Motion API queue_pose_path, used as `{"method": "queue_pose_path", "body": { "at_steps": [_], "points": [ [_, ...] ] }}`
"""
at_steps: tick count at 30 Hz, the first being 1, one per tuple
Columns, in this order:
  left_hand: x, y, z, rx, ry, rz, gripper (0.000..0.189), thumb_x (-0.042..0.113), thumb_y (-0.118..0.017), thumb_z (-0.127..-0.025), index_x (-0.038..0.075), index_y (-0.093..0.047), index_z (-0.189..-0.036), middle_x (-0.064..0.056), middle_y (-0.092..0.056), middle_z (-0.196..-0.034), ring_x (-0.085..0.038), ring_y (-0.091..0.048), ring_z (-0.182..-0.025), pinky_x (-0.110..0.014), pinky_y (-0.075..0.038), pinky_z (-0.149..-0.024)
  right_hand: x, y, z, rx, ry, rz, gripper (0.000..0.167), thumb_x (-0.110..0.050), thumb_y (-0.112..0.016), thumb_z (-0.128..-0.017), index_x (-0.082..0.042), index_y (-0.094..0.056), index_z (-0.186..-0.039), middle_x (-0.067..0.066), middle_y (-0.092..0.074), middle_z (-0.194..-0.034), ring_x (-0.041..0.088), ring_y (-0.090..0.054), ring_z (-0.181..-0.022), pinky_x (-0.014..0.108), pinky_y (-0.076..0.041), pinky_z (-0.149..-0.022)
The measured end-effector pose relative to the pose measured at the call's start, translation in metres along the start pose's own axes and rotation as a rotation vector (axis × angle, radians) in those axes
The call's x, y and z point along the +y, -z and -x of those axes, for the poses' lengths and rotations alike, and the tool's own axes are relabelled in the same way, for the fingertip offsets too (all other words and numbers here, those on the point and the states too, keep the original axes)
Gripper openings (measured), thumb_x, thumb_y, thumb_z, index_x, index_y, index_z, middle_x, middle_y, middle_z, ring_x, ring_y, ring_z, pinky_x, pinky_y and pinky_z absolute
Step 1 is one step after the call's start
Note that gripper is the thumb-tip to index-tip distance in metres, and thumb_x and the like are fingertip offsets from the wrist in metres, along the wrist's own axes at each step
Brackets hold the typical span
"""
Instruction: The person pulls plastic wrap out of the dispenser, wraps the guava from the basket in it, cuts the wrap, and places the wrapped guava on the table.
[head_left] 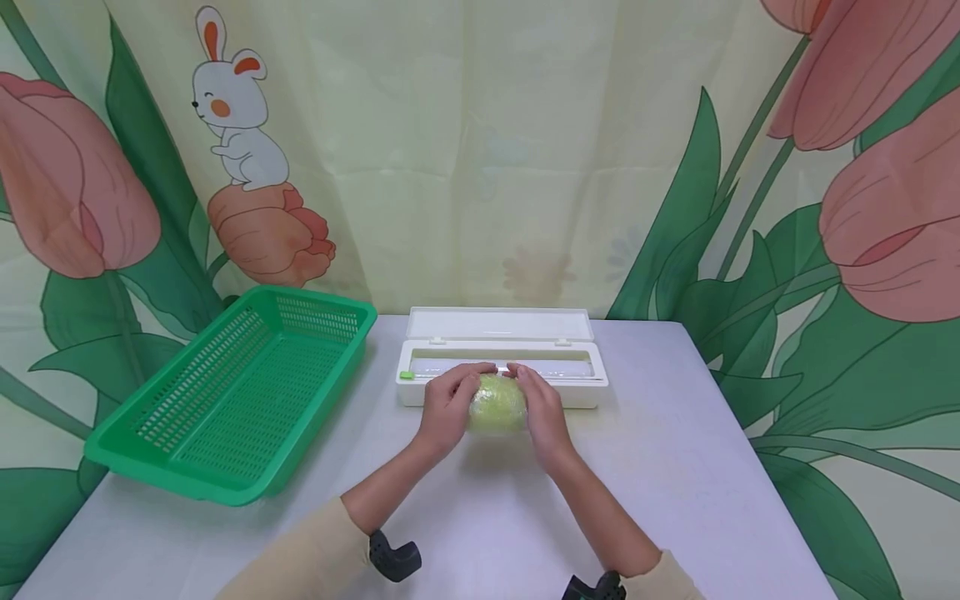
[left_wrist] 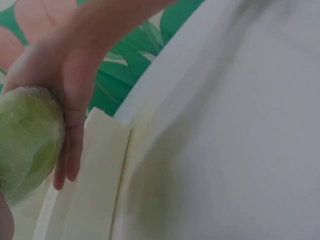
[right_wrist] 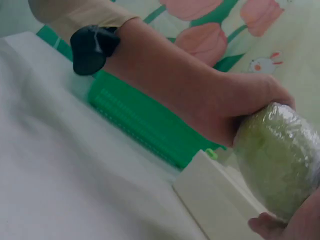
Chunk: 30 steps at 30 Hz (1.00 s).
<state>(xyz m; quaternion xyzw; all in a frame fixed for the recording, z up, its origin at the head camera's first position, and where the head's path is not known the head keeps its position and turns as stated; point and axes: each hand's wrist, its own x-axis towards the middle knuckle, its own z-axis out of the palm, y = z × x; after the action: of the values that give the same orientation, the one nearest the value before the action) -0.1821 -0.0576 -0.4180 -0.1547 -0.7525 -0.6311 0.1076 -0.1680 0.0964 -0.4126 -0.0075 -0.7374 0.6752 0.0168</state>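
Note:
A round pale green vegetable [head_left: 497,405], wrapped in shiny clear film, is held above the table between both hands; its exact kind cannot be told. My left hand [head_left: 450,407] grips its left side and my right hand [head_left: 545,410] its right side, fingertips near each other at the far side. Just beyond the hands stands a white cling film dispenser [head_left: 502,395] with its lid [head_left: 498,323] raised and a roll of film inside. In the right wrist view, the film looks creased and glossy over the vegetable [right_wrist: 277,160].
A green plastic basket [head_left: 281,446] with slotted walls stands on the left of the table, nothing visible inside. White cloth [head_left: 660,467] covers the table. A printed curtain [head_left: 480,167] with tulips and a rabbit hangs behind. Each wrist wears a black camera mount [head_left: 393,558].

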Motion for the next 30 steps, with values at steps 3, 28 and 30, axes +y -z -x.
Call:
{"method": "queue_pose_path", "body": {
  "at_steps": [3, 28, 30],
  "points": [
    [0.001, -0.002, 0.002, -0.021, -0.081, 0.001, 0.034, 0.001, -0.045, -0.094, 0.007, -0.066, -0.121, -0.008, -0.069, -0.12, -0.023, -0.064, -0.114, -0.035, -0.052, -0.098, 0.0, -0.001, -0.001, 0.059, -0.085, 0.01, 0.047, -0.042, -0.046, -0.1, -0.004, -0.067, -0.117, 0.012, -0.067, -0.117, 0.013, -0.059, -0.104, 0.028, -0.049, -0.091],
    [0.003, -0.016, -0.002, 0.102, 0.512, 0.037, 0.036, 0.028, -0.043, -0.093, 0.01, -0.075, -0.097, -0.008, -0.071, -0.087, -0.013, -0.057, -0.07, -0.025, -0.047, -0.062, 0.016, -0.019, 0.003, 0.318, 0.464, 0.239, 0.025, -0.004, -0.052, -0.093, -0.01, -0.076, -0.092, 0.004, -0.073, -0.09, 0.016, -0.067, -0.089, 0.019, -0.051, -0.076],
    [0.001, -0.018, -0.001, 0.082, 0.5, 0.051, 0.037, 0.027, -0.041, -0.094, 0.01, -0.074, -0.099, -0.008, -0.071, -0.088, -0.013, -0.057, -0.07, -0.025, -0.047, -0.062, 0.021, -0.02, 0.004, 0.344, 0.47, 0.234, 0.026, -0.004, -0.05, -0.094, -0.01, -0.076, -0.092, 0.004, -0.073, -0.089, 0.016, -0.066, -0.086, 0.017, -0.049, -0.072]
  ]
}}
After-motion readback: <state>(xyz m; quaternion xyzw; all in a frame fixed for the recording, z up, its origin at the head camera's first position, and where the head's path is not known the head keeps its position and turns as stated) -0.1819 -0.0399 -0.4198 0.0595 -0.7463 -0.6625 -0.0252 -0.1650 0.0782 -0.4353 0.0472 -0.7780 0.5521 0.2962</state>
